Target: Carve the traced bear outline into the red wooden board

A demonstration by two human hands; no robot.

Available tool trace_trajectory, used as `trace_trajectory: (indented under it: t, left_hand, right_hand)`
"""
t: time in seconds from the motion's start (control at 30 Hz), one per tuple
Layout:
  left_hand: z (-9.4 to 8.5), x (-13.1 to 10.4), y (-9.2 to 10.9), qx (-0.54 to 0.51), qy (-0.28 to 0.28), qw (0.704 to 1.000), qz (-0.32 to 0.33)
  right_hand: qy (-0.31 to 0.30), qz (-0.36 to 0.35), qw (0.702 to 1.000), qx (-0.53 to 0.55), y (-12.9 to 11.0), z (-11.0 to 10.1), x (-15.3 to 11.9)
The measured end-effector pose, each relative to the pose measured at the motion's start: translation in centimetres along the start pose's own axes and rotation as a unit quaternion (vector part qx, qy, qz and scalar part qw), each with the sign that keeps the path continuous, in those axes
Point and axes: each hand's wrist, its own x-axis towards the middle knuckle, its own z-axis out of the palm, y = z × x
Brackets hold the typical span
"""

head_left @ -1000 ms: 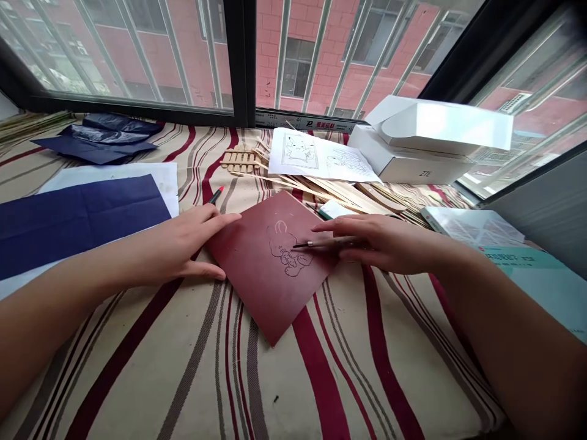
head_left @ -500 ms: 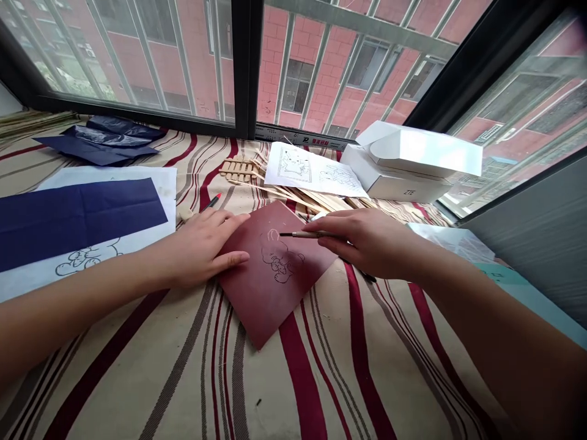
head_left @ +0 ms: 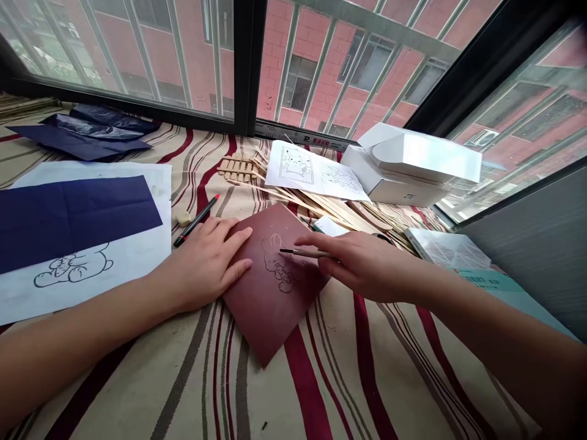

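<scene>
A dark red board [head_left: 263, 318] lies at an angle on the striped cloth, with a bear-like outline drawn on it and pale cut lines at one ear. My left hand [head_left: 208, 263] rests flat on the board's left edge, fingers apart, holding nothing. Pinched in my right hand [head_left: 367, 263] is a thin carving tool [head_left: 308, 252] with a wooden handle and dark tip. Its tip is over the drawing, just below the pale lines; whether it touches the surface I cannot tell. Beyond my left hand lies a black pen [head_left: 196, 221] with a red end.
On the left, dark blue paper [head_left: 77, 211] covers part of a white sheet [head_left: 132, 269] with a line drawing. Behind the board are wooden strips [head_left: 334, 211], a printed sheet [head_left: 293, 165] and a white box [head_left: 403, 189]. A book [head_left: 495, 281] lies at right, beside the window corner.
My right hand and the tool tip have moved down the drawing, from beside the ear lines to just below them. The view has shifted slightly. My left hand stays on the board.
</scene>
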Motion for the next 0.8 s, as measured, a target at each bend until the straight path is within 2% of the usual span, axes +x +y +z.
trace_trajectory:
  t: [0.2, 0.37, 0.53, 0.7, 0.8]
  left_hand:
    - [0.5, -0.3, 0.1, 0.017, 0.04, 0.999, 0.025]
    - [0.9, -0.5, -0.1, 0.031, 0.071, 0.996, 0.042]
    - [1.0, -0.4, -0.2, 0.039, 0.087, 0.994, 0.055]
    - [1.0, -0.4, -0.2, 0.039, 0.085, 0.994, 0.051]
    - [1.0, -0.3, -0.3, 0.034, 0.071, 0.996, 0.047]
  right_hand:
    - [0.002, 0.049, 0.998, 0.037, -0.5, 0.1, 0.3]
    - [-0.009, 0.044, 0.999, 0.001, -1.0, 0.0, 0.5]
    - [-0.017, 0.034, 0.997, -0.065, -1.8, -0.7, 0.8]
    - [-0.066, 0.03, 0.978, -0.194, -3.5, -1.9, 0.9]
    - [-0.087, 0.01, 0.968, -0.234, -4.4, -2.5, 1.1]
